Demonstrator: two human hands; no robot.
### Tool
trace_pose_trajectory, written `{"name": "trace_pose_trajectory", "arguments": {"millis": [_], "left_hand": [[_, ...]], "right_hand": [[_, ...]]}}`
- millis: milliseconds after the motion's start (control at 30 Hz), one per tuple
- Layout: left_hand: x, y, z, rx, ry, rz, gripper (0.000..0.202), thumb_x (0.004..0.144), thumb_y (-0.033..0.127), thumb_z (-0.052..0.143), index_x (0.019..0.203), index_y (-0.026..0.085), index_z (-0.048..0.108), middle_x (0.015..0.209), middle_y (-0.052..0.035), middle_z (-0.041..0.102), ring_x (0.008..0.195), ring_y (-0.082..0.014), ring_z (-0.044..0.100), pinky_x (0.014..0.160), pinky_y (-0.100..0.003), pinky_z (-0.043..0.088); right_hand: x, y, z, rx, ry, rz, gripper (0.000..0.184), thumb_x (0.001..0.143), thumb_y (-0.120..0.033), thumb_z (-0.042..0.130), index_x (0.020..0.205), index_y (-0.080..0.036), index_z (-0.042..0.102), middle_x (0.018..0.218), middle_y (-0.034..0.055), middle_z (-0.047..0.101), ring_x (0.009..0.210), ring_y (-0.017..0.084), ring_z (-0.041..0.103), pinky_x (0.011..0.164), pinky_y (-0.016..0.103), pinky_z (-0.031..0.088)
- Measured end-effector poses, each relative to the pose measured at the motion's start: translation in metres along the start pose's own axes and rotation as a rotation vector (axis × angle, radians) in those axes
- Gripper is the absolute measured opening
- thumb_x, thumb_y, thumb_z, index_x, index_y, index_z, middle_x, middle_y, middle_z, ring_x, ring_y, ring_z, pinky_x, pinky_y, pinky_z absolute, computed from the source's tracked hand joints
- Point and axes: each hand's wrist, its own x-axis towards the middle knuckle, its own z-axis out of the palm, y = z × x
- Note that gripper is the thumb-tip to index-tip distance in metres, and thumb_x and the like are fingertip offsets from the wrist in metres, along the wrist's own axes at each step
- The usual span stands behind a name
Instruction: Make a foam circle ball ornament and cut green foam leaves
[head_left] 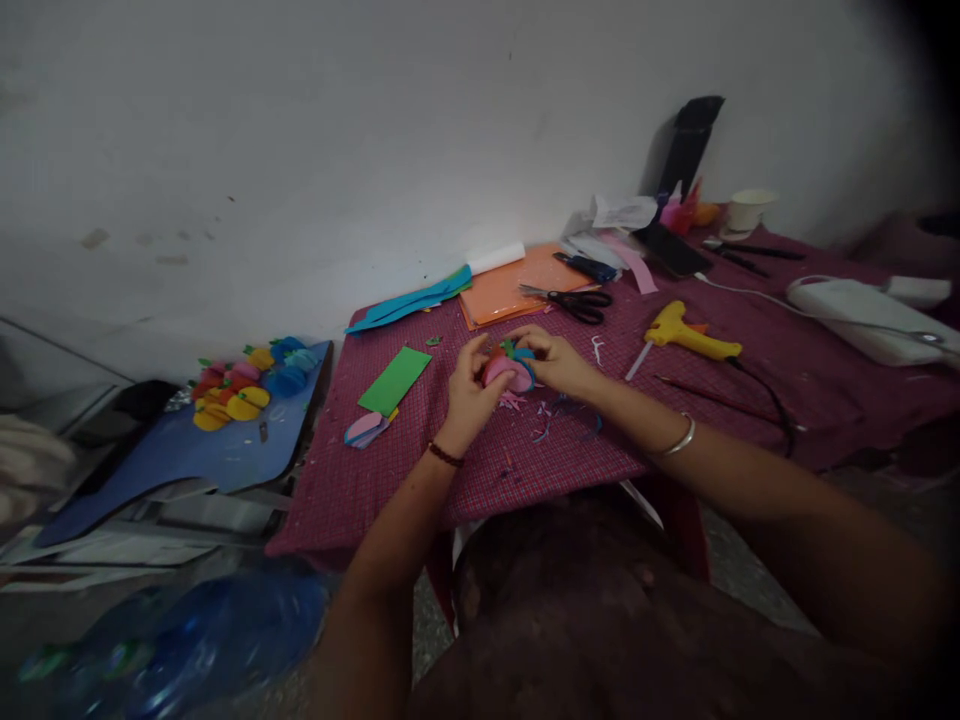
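Note:
Between my two hands is a small paper or foam craft fruit point(501, 372) with pink, blue and orange-red rounds and a green leaf on top. My left hand point(471, 385) grips its pink side, thumb across the front. On the other side my right hand point(559, 362) pinches the blue part near the leaf. Thin pink and blue scraps point(541, 418) lie on the table just below. A green sheet point(396, 380) lies to the left, with a small stack of pink and blue cut rounds point(366, 428) by its near corner.
Black-handled scissors point(577, 302), orange sheets point(499, 295) and blue strips point(412, 300) lie along the back of the cloth-covered table point(442, 480). To the right are a yellow glue gun point(690, 335) and a phone point(670, 250). Finished colourful fruits point(247, 402) sit on a blue board point(195, 462) at left.

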Motion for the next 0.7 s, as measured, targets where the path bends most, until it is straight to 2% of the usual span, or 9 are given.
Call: {"name": "trace_pose_trajectory", "arguments": {"millis": [67, 133, 233, 333, 367, 467, 533, 600, 700], "left_hand": [[0.0, 0.001, -0.001, -0.045, -0.003, 0.023, 0.042, 0.078, 0.027, 0.069, 0.116, 0.021, 0.055, 0.094, -0.0034, 0.065, 0.085, -0.0155, 0.062, 0.079, -0.03, 0.048], [0.001, 0.0, -0.001, -0.086, -0.004, 0.02, 0.036, 0.079, 0.03, 0.068, 0.112, 0.02, 0.058, 0.104, -0.0065, 0.066, 0.093, -0.0177, 0.063, 0.084, -0.032, 0.05], [0.003, -0.002, -0.003, -0.111, -0.038, -0.031, 0.046, 0.079, 0.034, 0.069, 0.122, 0.021, 0.056, 0.104, -0.007, 0.068, 0.093, -0.0186, 0.065, 0.082, -0.033, 0.052], [0.005, -0.006, -0.004, -0.11, -0.047, -0.069, 0.049, 0.084, 0.04, 0.062, 0.129, 0.023, 0.053, 0.115, -0.0084, 0.067, 0.101, -0.0207, 0.065, 0.087, -0.037, 0.052], [0.005, -0.007, -0.004, -0.105, -0.041, -0.071, 0.046, 0.087, 0.042, 0.059, 0.129, 0.024, 0.054, 0.121, -0.0086, 0.065, 0.106, -0.0215, 0.063, 0.091, -0.038, 0.051], [0.006, -0.01, -0.006, -0.068, -0.023, -0.053, 0.04, 0.092, 0.043, 0.048, 0.127, 0.025, 0.056, 0.134, -0.0078, 0.059, 0.123, -0.0226, 0.055, 0.103, -0.042, 0.044], [0.005, -0.009, -0.006, -0.021, -0.011, -0.026, 0.038, 0.093, 0.042, 0.047, 0.126, 0.024, 0.057, 0.134, -0.008, 0.058, 0.125, -0.0224, 0.053, 0.105, -0.041, 0.042], [0.003, -0.007, -0.007, 0.044, -0.004, -0.012, 0.038, 0.093, 0.04, 0.048, 0.127, 0.024, 0.057, 0.122, -0.0083, 0.065, 0.112, -0.0211, 0.06, 0.097, -0.039, 0.047], [0.0, -0.003, -0.007, 0.157, 0.003, -0.004, 0.039, 0.093, 0.035, 0.05, 0.129, 0.022, 0.056, 0.086, -0.0035, 0.069, 0.072, -0.0151, 0.063, 0.073, -0.032, 0.052]], "right_hand": [[-0.001, 0.0, 0.001, -0.087, 0.03, -0.051, 0.012, 0.079, -0.029, 0.063, 0.074, -0.018, 0.064, 0.107, 0.0083, 0.057, 0.1, 0.021, 0.056, 0.087, 0.038, 0.045], [-0.003, -0.003, 0.002, -0.234, 0.09, -0.13, 0.013, 0.08, -0.028, 0.061, 0.072, -0.018, 0.062, 0.1, 0.0081, 0.056, 0.097, 0.021, 0.054, 0.085, 0.037, 0.044], [-0.007, -0.012, 0.004, -0.518, 0.131, -0.198, 0.013, 0.081, -0.027, 0.059, 0.072, -0.018, 0.06, 0.09, 0.0079, 0.055, 0.088, 0.022, 0.052, 0.078, 0.036, 0.043], [-0.012, -0.022, 0.006, -0.654, 0.09, -0.14, 0.008, 0.082, -0.026, 0.058, 0.081, -0.018, 0.061, 0.086, 0.0076, 0.06, 0.083, 0.023, 0.055, 0.077, 0.037, 0.041], [-0.014, -0.024, 0.007, -0.625, 0.083, -0.111, 0.01, 0.082, -0.025, 0.058, 0.089, -0.018, 0.061, 0.089, 0.0076, 0.063, 0.084, 0.023, 0.057, 0.077, 0.037, 0.041], [-0.015, -0.024, 0.008, -0.41, 0.08, -0.073, 0.032, 0.079, -0.017, 0.055, 0.112, -0.019, 0.054, 0.103, 0.0076, 0.066, 0.09, 0.021, 0.061, 0.079, 0.033, 0.044], [-0.014, -0.021, 0.008, -0.277, 0.061, -0.06, 0.03, 0.078, -0.014, 0.052, 0.107, -0.019, 0.054, 0.099, 0.0058, 0.065, 0.086, 0.019, 0.061, 0.075, 0.031, 0.045], [-0.011, -0.019, 0.007, -0.167, 0.027, -0.012, 0.015, 0.079, -0.015, 0.048, 0.092, -0.018, 0.055, 0.083, 0.0028, 0.062, 0.074, 0.017, 0.057, 0.067, 0.029, 0.044], [-0.006, -0.018, 0.005, -0.001, -0.032, 0.064, 0.007, 0.082, -0.021, 0.047, 0.084, -0.018, 0.053, 0.074, 0.0002, 0.055, 0.065, 0.013, 0.05, 0.059, 0.026, 0.041]]}}
